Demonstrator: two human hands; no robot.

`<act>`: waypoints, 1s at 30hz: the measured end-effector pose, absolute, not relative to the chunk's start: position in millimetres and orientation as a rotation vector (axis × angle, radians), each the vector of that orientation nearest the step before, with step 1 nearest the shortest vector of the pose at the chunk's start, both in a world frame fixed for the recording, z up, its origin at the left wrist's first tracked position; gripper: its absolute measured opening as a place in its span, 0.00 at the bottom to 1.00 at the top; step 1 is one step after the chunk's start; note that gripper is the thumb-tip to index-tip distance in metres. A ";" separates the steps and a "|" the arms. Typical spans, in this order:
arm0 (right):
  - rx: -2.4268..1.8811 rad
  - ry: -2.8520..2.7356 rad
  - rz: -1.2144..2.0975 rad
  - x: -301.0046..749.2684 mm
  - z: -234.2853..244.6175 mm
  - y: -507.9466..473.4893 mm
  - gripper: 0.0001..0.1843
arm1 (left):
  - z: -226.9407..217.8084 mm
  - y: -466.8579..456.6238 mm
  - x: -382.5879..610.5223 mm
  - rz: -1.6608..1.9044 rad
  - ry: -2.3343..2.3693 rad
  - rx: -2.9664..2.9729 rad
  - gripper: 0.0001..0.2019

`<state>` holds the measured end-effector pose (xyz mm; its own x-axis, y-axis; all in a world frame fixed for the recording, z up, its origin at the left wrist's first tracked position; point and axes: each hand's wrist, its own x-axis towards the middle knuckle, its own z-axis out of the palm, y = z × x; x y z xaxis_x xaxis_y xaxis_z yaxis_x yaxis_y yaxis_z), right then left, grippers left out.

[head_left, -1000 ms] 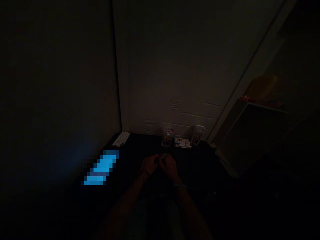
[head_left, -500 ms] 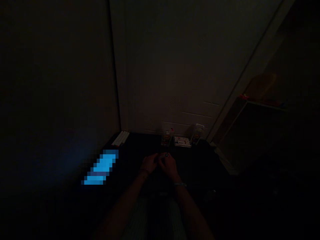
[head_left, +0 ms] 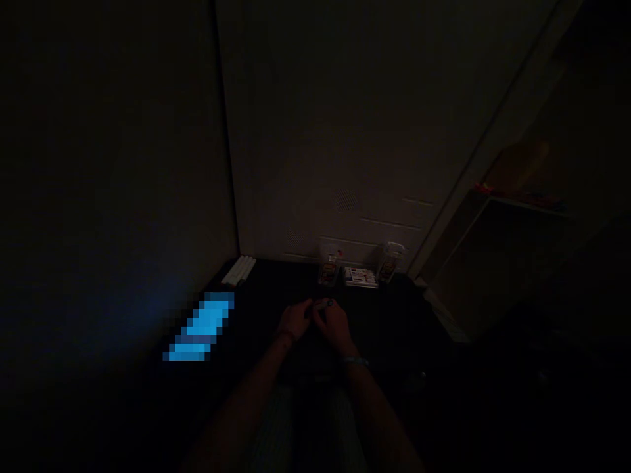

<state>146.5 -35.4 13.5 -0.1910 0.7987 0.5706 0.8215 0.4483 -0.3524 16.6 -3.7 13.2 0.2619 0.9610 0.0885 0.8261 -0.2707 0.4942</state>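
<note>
Dark table (head_left: 276, 289): left hand (head_left: 294, 320) and right hand (head_left: 334, 324) meet, grip unclear; packet (head_left: 361, 277) labels unreadable.

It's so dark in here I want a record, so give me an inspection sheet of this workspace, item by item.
Surface: dark table set into a wall corner; very dim light.
Job's things: a small object sits at the fingertips of both hands; too dark to identify.
Clutter: pale sticks at the back left; small packages along the back edge; glowing blue screen at the left.
Grippers: left hand and right hand together at mid-table, fingers curled; whether they grip the object cannot be told. A band shows on the right wrist.
Cables: nothing seen.
Surroundings: plain walls; a dark cabinet at the right with things on top.
</note>
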 end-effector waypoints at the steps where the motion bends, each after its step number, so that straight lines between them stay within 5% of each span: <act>1: -1.354 -1.989 -0.045 146.7 13.3 -35.3 0.10 | 15.8 -5.3 16.8 0.522 1.639 2.185 0.19; 30: -1.355 -1.958 -0.042 146.9 11.4 -35.1 0.13 | 11.0 -3.3 16.4 0.494 1.660 2.278 0.13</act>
